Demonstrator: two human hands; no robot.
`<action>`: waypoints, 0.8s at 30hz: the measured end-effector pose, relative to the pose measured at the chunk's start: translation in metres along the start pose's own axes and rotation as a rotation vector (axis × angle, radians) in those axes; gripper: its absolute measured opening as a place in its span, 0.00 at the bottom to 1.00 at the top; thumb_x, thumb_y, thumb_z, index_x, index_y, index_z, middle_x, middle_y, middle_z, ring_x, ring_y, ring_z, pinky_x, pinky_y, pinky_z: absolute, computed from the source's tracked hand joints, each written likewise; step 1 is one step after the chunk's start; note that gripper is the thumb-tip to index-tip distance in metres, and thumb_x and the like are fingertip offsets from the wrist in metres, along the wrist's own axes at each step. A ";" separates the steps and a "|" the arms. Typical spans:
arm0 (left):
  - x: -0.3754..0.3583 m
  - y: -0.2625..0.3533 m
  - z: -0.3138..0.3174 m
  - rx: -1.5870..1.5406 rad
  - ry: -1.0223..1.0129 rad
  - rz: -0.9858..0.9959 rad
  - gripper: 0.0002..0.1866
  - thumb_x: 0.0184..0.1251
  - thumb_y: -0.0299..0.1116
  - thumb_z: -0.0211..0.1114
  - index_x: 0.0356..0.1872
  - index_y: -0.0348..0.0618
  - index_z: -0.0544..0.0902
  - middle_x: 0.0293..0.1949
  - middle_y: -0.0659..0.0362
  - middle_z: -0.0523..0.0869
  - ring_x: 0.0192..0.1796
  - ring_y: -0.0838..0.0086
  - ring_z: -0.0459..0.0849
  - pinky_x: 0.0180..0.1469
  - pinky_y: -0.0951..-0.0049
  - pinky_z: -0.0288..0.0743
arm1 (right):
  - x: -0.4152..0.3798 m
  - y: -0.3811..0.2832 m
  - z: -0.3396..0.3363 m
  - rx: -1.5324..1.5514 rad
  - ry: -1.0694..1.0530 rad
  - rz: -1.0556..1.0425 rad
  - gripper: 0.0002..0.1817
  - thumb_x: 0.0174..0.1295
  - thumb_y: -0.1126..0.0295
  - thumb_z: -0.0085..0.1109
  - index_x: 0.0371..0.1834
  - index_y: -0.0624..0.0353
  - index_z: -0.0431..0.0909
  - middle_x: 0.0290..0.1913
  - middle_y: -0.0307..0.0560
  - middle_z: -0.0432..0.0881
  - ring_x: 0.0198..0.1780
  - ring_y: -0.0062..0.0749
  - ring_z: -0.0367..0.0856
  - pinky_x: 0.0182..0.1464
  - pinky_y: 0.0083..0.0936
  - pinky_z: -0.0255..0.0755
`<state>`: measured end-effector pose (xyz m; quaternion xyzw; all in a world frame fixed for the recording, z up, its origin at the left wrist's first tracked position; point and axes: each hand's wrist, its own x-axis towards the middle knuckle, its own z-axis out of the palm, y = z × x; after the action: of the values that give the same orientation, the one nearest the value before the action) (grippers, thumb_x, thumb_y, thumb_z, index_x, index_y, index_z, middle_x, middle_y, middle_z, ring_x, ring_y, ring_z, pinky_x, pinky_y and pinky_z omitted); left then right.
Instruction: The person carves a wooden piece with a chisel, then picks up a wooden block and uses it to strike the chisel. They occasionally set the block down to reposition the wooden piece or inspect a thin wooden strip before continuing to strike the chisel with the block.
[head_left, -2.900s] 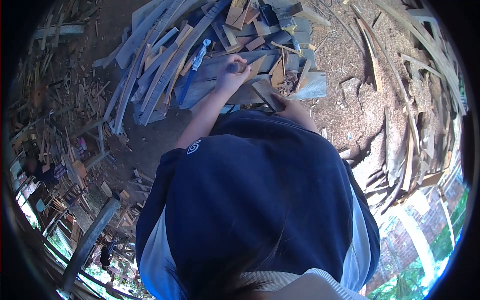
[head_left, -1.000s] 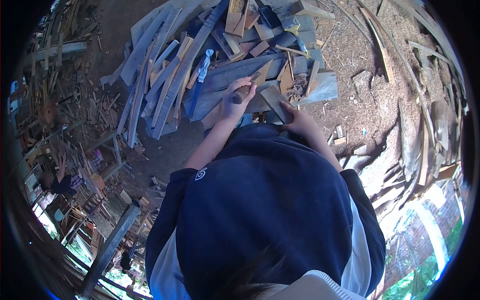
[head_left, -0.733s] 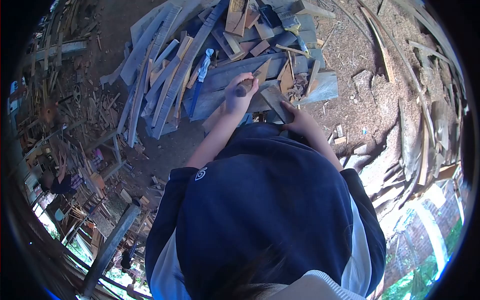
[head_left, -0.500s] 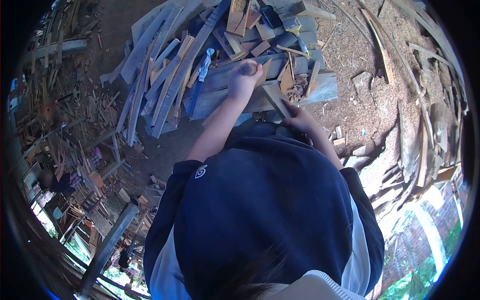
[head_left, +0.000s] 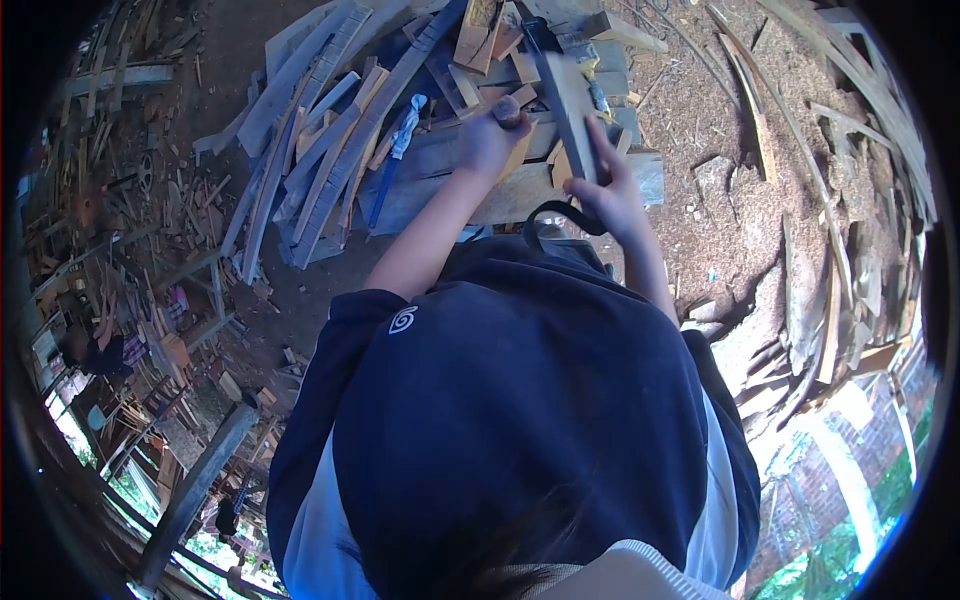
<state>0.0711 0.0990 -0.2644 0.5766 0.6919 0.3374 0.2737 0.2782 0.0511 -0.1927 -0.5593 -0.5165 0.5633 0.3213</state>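
Note:
My left hand (head_left: 488,143) is closed around a rounded wooden handle (head_left: 507,110), whose end points up; the rest of that tool is mostly hidden. With thumb and fingers, my right hand (head_left: 612,198) grips a flat grey wooden board (head_left: 572,115), which stands at a slant over the workbench (head_left: 510,195). A blue strip with a pale wrapped end (head_left: 408,128) lies on the bench left of my left hand. Wood offcuts (head_left: 480,35) are piled beyond both hands.
Long planks (head_left: 360,130) lean over the bench's left side. Chips and sawdust (head_left: 690,90) cover the ground at right, near bark slabs (head_left: 805,290). Far left, another person (head_left: 95,352) is among scattered wood. A black strap (head_left: 560,212) loops near my waist.
My right hand has risen with the board, which now stands more upright and further forward, over the bench's far part. The wooden handle in my left hand has shifted slightly.

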 end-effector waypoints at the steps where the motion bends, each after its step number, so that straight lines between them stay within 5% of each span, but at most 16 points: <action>1: 0.000 -0.002 0.003 -0.047 -0.009 0.048 0.12 0.54 0.37 0.75 0.32 0.39 0.86 0.29 0.52 0.89 0.33 0.68 0.89 0.40 0.68 0.80 | 0.003 -0.033 -0.003 -0.064 0.017 -0.104 0.50 0.44 0.68 0.69 0.77 0.43 0.62 0.62 0.56 0.79 0.59 0.37 0.81 0.60 0.29 0.73; 3: -0.001 -0.003 0.005 -0.096 -0.017 0.100 0.12 0.54 0.36 0.75 0.33 0.39 0.86 0.30 0.52 0.89 0.34 0.67 0.89 0.40 0.67 0.80 | 0.001 -0.093 -0.004 -0.093 0.045 -0.232 0.49 0.43 0.67 0.69 0.77 0.43 0.63 0.61 0.57 0.80 0.58 0.41 0.82 0.58 0.31 0.75; 5: 0.000 -0.001 0.005 -0.077 -0.006 0.132 0.14 0.54 0.39 0.74 0.38 0.42 0.86 0.29 0.49 0.87 0.34 0.55 0.88 0.38 0.63 0.81 | 0.000 -0.110 0.002 -0.128 0.077 -0.361 0.49 0.43 0.65 0.70 0.76 0.42 0.64 0.60 0.58 0.80 0.56 0.44 0.83 0.57 0.34 0.76; 7: -0.002 -0.004 0.005 -0.096 -0.026 0.125 0.15 0.54 0.38 0.75 0.39 0.41 0.86 0.31 0.49 0.88 0.35 0.56 0.88 0.38 0.63 0.81 | 0.005 -0.107 0.008 -0.417 0.146 -0.563 0.51 0.44 0.70 0.70 0.78 0.52 0.60 0.63 0.58 0.77 0.55 0.39 0.81 0.59 0.32 0.74; 8: -0.003 -0.006 0.005 -0.107 -0.051 0.111 0.15 0.53 0.38 0.75 0.40 0.41 0.86 0.33 0.49 0.88 0.36 0.57 0.88 0.39 0.63 0.81 | 0.017 -0.086 0.015 -0.550 0.190 -0.616 0.48 0.42 0.60 0.70 0.74 0.30 0.64 0.47 0.62 0.82 0.46 0.55 0.84 0.50 0.44 0.80; 9: -0.006 -0.004 0.003 -0.112 -0.046 0.108 0.15 0.53 0.38 0.75 0.40 0.41 0.86 0.33 0.49 0.88 0.36 0.57 0.88 0.39 0.63 0.81 | 0.020 -0.081 0.022 -0.789 -0.039 -0.329 0.48 0.42 0.58 0.70 0.73 0.23 0.64 0.43 0.62 0.82 0.46 0.55 0.85 0.49 0.45 0.81; 11: -0.013 -0.002 0.000 -0.137 -0.012 0.190 0.17 0.53 0.38 0.75 0.42 0.41 0.86 0.36 0.49 0.89 0.38 0.58 0.89 0.40 0.64 0.81 | 0.028 -0.076 0.019 -0.865 -0.212 -0.177 0.48 0.41 0.57 0.70 0.73 0.21 0.64 0.40 0.60 0.83 0.45 0.55 0.86 0.48 0.44 0.82; 13: -0.014 -0.006 -0.001 -0.225 -0.052 0.137 0.17 0.55 0.38 0.74 0.44 0.42 0.86 0.37 0.49 0.89 0.39 0.57 0.89 0.42 0.63 0.81 | 0.031 -0.102 0.015 -0.864 -0.213 -0.220 0.48 0.41 0.57 0.70 0.73 0.21 0.64 0.39 0.59 0.83 0.44 0.54 0.86 0.47 0.44 0.82; 15: -0.016 -0.001 -0.001 0.079 -0.049 0.130 0.16 0.56 0.38 0.72 0.44 0.42 0.86 0.37 0.49 0.89 0.39 0.57 0.89 0.43 0.62 0.82 | 0.026 -0.135 0.013 -0.858 -0.214 -0.250 0.48 0.41 0.57 0.70 0.73 0.22 0.64 0.38 0.58 0.83 0.43 0.53 0.86 0.46 0.43 0.82; 18: -0.025 -0.002 0.000 0.007 -0.022 0.158 0.16 0.57 0.41 0.71 0.43 0.45 0.86 0.37 0.51 0.89 0.39 0.55 0.89 0.42 0.60 0.82 | 0.015 -0.161 0.022 -0.554 -0.018 -0.547 0.48 0.44 0.66 0.71 0.75 0.31 0.65 0.40 0.57 0.85 0.43 0.46 0.88 0.50 0.35 0.80; 20: -0.026 -0.017 0.009 0.022 -0.008 0.208 0.16 0.57 0.42 0.71 0.44 0.46 0.86 0.37 0.52 0.89 0.39 0.55 0.88 0.42 0.60 0.83 | 0.023 -0.140 0.034 -0.244 0.199 -0.984 0.46 0.46 0.68 0.71 0.75 0.35 0.66 0.41 0.59 0.85 0.42 0.45 0.88 0.49 0.33 0.80; 23: -0.020 -0.030 0.019 0.044 0.036 0.284 0.16 0.57 0.42 0.70 0.45 0.48 0.86 0.36 0.52 0.89 0.39 0.54 0.88 0.42 0.59 0.83 | 0.022 -0.089 0.046 -0.909 -0.222 -0.228 0.44 0.48 0.64 0.68 0.74 0.29 0.66 0.36 0.60 0.85 0.44 0.48 0.87 0.50 0.37 0.80; 24: -0.024 -0.018 0.010 0.124 -0.045 0.223 0.16 0.59 0.41 0.68 0.47 0.50 0.84 0.35 0.53 0.89 0.39 0.54 0.89 0.42 0.57 0.82 | 0.019 -0.090 0.047 -0.911 -0.232 -0.223 0.44 0.48 0.64 0.68 0.74 0.29 0.66 0.36 0.60 0.85 0.44 0.48 0.87 0.50 0.37 0.80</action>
<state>0.0724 0.0751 -0.2851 0.6733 0.6367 0.3092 0.2138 0.2100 0.0824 -0.1209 -0.5176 -0.7999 0.3006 0.0424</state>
